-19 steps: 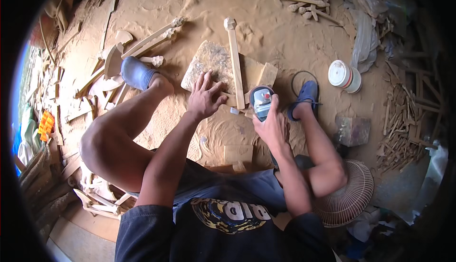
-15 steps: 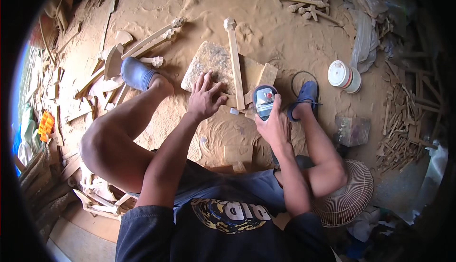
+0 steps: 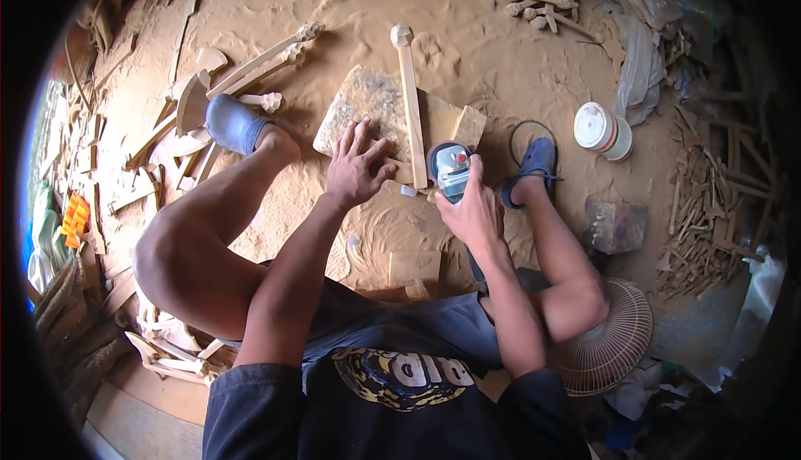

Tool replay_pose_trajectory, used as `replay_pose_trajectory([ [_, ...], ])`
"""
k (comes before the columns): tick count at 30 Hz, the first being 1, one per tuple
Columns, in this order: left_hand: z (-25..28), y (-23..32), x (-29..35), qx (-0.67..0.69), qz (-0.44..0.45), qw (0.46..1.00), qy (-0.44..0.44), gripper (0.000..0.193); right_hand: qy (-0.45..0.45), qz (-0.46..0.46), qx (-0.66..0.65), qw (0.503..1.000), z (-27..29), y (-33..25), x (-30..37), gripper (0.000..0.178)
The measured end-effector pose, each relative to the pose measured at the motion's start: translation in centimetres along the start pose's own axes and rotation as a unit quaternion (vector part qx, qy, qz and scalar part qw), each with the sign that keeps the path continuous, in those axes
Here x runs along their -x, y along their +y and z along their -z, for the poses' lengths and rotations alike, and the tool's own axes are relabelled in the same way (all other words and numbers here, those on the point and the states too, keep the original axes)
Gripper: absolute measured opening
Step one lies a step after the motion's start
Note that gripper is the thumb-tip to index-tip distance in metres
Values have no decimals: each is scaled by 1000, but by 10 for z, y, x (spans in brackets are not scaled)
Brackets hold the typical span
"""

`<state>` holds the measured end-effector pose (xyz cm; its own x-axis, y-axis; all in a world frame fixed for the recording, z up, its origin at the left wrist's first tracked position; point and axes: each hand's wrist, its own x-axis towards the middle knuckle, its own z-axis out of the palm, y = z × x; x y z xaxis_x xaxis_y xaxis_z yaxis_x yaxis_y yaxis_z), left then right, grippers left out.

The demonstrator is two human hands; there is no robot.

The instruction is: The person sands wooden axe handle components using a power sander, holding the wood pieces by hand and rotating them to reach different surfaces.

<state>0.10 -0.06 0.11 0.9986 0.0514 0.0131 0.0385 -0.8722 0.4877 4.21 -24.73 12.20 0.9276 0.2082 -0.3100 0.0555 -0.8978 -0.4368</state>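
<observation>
- I see the power sander (image 3: 451,170) just right of the wooden slat's (image 3: 410,105) near end, on the sawdust floor (image 3: 350,1).
- My right hand (image 3: 474,210) is wrapped around the sander from behind, fingers closed on its body.
- My left hand (image 3: 357,168) lies flat with fingers spread, pressing the stone slab (image 3: 355,110) left of the slat.
- A white tub (image 3: 602,130) stands well right of the slat.

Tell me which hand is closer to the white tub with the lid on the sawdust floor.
The right hand. It grips a power tool with the white tub off to its right. The left hand lies flat on the stone slab, farther left.
</observation>
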Motion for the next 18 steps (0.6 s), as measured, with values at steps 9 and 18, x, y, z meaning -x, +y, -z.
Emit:
replay_pose_trajectory([
  [9,0,0,0,6,-4,1000,-9,66,33,-45,23,998,3,10,-9,96],
  [18,-1,-1,-1,1,-1,1000,-14,60,56,8,-42,998,-2,34,-5,98],
])
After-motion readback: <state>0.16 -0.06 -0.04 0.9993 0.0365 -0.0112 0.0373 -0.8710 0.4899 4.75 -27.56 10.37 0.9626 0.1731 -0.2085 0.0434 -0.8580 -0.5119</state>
